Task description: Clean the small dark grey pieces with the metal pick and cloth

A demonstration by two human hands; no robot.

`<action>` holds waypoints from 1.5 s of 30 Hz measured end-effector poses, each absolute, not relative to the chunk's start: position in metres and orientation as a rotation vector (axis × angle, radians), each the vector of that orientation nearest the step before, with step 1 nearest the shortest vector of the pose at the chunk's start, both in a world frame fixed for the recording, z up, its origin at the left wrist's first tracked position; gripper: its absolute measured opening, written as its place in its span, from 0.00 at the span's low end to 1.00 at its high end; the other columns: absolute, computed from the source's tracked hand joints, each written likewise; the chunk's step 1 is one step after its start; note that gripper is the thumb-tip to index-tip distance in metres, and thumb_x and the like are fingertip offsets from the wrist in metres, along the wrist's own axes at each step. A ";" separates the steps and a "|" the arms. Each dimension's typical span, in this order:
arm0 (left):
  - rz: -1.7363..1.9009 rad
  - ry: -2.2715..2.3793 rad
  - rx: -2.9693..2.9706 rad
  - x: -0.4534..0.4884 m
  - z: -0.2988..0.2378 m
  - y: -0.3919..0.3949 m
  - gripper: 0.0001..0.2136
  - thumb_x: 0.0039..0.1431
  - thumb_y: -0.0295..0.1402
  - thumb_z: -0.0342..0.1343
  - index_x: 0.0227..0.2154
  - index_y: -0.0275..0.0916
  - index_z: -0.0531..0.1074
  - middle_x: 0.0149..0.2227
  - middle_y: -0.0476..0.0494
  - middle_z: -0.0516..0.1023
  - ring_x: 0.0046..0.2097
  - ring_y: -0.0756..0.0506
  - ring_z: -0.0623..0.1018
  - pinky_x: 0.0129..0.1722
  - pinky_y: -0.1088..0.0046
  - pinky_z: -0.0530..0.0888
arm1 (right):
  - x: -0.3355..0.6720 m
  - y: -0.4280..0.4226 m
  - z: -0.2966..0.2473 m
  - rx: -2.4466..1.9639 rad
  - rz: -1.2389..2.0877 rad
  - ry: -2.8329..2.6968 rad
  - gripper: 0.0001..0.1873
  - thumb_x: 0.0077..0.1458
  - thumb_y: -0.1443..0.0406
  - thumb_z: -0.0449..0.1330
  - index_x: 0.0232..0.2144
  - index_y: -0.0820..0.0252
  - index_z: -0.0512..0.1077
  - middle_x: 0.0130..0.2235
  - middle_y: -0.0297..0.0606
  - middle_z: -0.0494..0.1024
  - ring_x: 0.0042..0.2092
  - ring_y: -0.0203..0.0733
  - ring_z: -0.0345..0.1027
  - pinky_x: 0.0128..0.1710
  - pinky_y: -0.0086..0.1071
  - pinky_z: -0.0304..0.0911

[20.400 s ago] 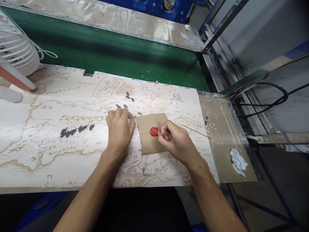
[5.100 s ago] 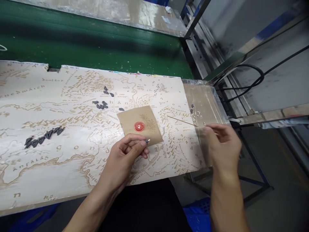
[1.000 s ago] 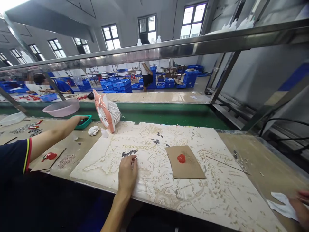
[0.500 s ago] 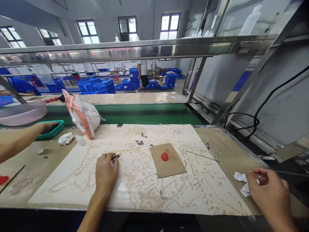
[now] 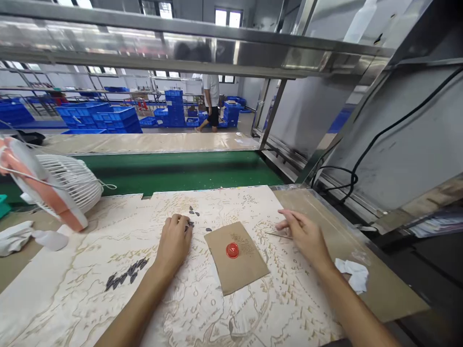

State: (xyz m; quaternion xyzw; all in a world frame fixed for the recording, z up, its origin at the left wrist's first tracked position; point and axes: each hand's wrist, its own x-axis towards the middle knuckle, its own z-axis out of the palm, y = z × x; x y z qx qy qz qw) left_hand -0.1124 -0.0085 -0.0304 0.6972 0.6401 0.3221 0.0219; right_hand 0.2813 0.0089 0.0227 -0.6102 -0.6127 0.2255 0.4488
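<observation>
Closely over the printed map sheet [image 5: 224, 202], the left hand [image 5: 173, 243] was held with its fingers curled down, the fingertips set among small dark pieces [image 5: 190, 223]; whether one was being gripped could not be told. The right hand [image 5: 304, 233] was kept loose, its fingers [image 5: 289, 218] slightly spread just above a thin wooden stick [image 5: 278, 235], and no firm grasp could be made out. Work at the dark pieces was judged to be in hand, with the stick left within the right hand's reach. Between the hands, a sheet of brown kraft paper [image 5: 235, 272] lay on the map, a red wax seal [image 5: 232, 250] on it. A further cluster of dark pieces [image 5: 126, 274] was placed to the left. Beyond were seen a crumpled white cloth [image 5: 352, 274], a white desk fan [image 5: 68, 188], a green conveyor belt [image 5: 173, 173] and stacked blue crates [image 5: 108, 118].
</observation>
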 end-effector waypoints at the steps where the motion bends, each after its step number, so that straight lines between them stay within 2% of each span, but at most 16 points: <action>1: 1.000 1.970 2.157 -0.114 -0.032 -0.008 0.10 0.77 0.34 0.51 0.48 0.41 0.78 0.52 0.31 0.81 0.54 0.27 0.77 0.55 0.43 0.77 | 0.272 0.023 0.022 -1.525 0.539 -1.584 0.27 0.72 0.47 0.57 0.51 0.60 0.85 0.40 0.49 0.90 0.37 0.52 0.82 0.40 0.44 0.76; 4: 1.006 1.947 2.142 -0.118 -0.036 -0.010 0.09 0.79 0.34 0.52 0.46 0.42 0.78 0.51 0.33 0.81 0.53 0.29 0.77 0.54 0.45 0.77 | 0.245 0.064 0.019 -1.555 0.517 -1.742 0.16 0.64 0.57 0.63 0.45 0.58 0.87 0.45 0.48 0.90 0.43 0.54 0.83 0.48 0.45 0.75; 9: 1.079 1.886 2.109 -0.117 -0.036 -0.013 0.07 0.79 0.33 0.53 0.45 0.43 0.77 0.50 0.36 0.81 0.52 0.31 0.76 0.54 0.46 0.75 | 0.212 0.101 0.014 -1.628 0.497 -1.903 0.10 0.63 0.64 0.65 0.40 0.57 0.88 0.45 0.47 0.91 0.47 0.56 0.83 0.52 0.46 0.72; 14: 1.196 1.804 2.020 -0.112 -0.025 -0.017 0.05 0.76 0.31 0.56 0.43 0.43 0.77 0.45 0.40 0.83 0.50 0.33 0.77 0.54 0.48 0.74 | 0.206 0.106 0.018 -1.724 0.527 -1.920 0.10 0.63 0.66 0.64 0.36 0.58 0.88 0.42 0.47 0.92 0.45 0.56 0.85 0.48 0.43 0.72; 17: 1.275 1.719 1.894 -0.109 -0.016 -0.019 0.04 0.73 0.33 0.58 0.41 0.43 0.78 0.42 0.42 0.85 0.48 0.36 0.79 0.51 0.53 0.75 | 0.207 0.106 0.023 -1.735 0.564 -1.935 0.11 0.62 0.67 0.64 0.35 0.58 0.88 0.39 0.45 0.91 0.42 0.55 0.86 0.45 0.41 0.71; 22: 1.335 1.629 1.622 -0.101 -0.009 -0.020 0.02 0.64 0.33 0.63 0.36 0.45 0.81 0.36 0.47 0.84 0.39 0.41 0.79 0.42 0.62 0.75 | 0.208 0.101 0.022 -1.630 0.570 -1.968 0.08 0.61 0.65 0.66 0.37 0.57 0.88 0.41 0.46 0.90 0.43 0.54 0.82 0.48 0.43 0.71; 27: 1.430 1.467 1.387 -0.091 -0.011 -0.017 0.03 0.58 0.35 0.68 0.34 0.43 0.83 0.33 0.46 0.84 0.35 0.44 0.79 0.36 0.67 0.74 | 0.207 0.103 0.013 -1.472 0.621 -1.954 0.07 0.56 0.69 0.67 0.29 0.55 0.84 0.40 0.45 0.86 0.43 0.53 0.77 0.50 0.46 0.69; 30: 1.473 1.404 1.287 -0.087 -0.007 -0.015 0.06 0.55 0.37 0.71 0.32 0.42 0.82 0.33 0.44 0.85 0.36 0.43 0.81 0.36 0.68 0.76 | 0.201 0.099 0.015 -1.373 0.763 -1.891 0.05 0.52 0.69 0.68 0.26 0.54 0.82 0.34 0.41 0.84 0.39 0.48 0.75 0.45 0.43 0.70; 32: 1.486 1.385 1.260 -0.084 -0.002 -0.012 0.07 0.54 0.37 0.72 0.32 0.42 0.82 0.35 0.43 0.86 0.39 0.42 0.84 0.40 0.66 0.80 | 0.194 0.092 0.019 -1.295 0.931 -1.818 0.01 0.51 0.66 0.69 0.28 0.55 0.81 0.30 0.38 0.82 0.35 0.46 0.76 0.39 0.40 0.72; 34: 1.487 1.347 1.242 -0.080 0.004 -0.008 0.08 0.53 0.37 0.73 0.30 0.41 0.81 0.39 0.40 0.88 0.45 0.39 0.87 0.47 0.63 0.83 | 0.187 0.083 0.023 -1.192 1.113 -1.724 0.07 0.53 0.60 0.70 0.30 0.56 0.79 0.33 0.39 0.85 0.34 0.45 0.80 0.35 0.39 0.74; 37: 1.464 1.256 1.219 -0.068 0.008 -0.002 0.09 0.51 0.35 0.74 0.29 0.41 0.79 0.46 0.35 0.90 0.52 0.36 0.88 0.54 0.58 0.84 | 0.178 0.073 0.027 -1.038 1.299 -1.584 0.16 0.53 0.55 0.73 0.28 0.55 0.73 0.38 0.42 0.87 0.33 0.44 0.83 0.33 0.37 0.76; 40: 1.474 1.169 1.226 -0.054 0.005 0.002 0.11 0.52 0.33 0.73 0.28 0.41 0.74 0.47 0.34 0.90 0.48 0.38 0.89 0.51 0.58 0.84 | 0.176 0.066 0.028 -0.954 1.402 -1.502 0.21 0.50 0.53 0.78 0.27 0.56 0.73 0.34 0.39 0.86 0.30 0.41 0.80 0.32 0.36 0.75; 42: 1.502 1.137 1.255 -0.047 0.000 0.002 0.12 0.54 0.32 0.71 0.27 0.42 0.71 0.42 0.37 0.89 0.43 0.40 0.88 0.47 0.60 0.83 | 0.177 0.063 0.027 -0.935 1.447 -1.468 0.21 0.50 0.51 0.81 0.29 0.57 0.77 0.31 0.38 0.85 0.30 0.40 0.80 0.33 0.36 0.76; 45: 1.541 1.157 1.280 -0.046 -0.008 -0.001 0.09 0.56 0.33 0.70 0.29 0.42 0.73 0.36 0.41 0.85 0.41 0.42 0.86 0.43 0.64 0.81 | 0.178 0.057 0.025 -0.931 1.492 -1.438 0.21 0.50 0.51 0.84 0.33 0.58 0.82 0.29 0.35 0.84 0.31 0.40 0.79 0.34 0.36 0.77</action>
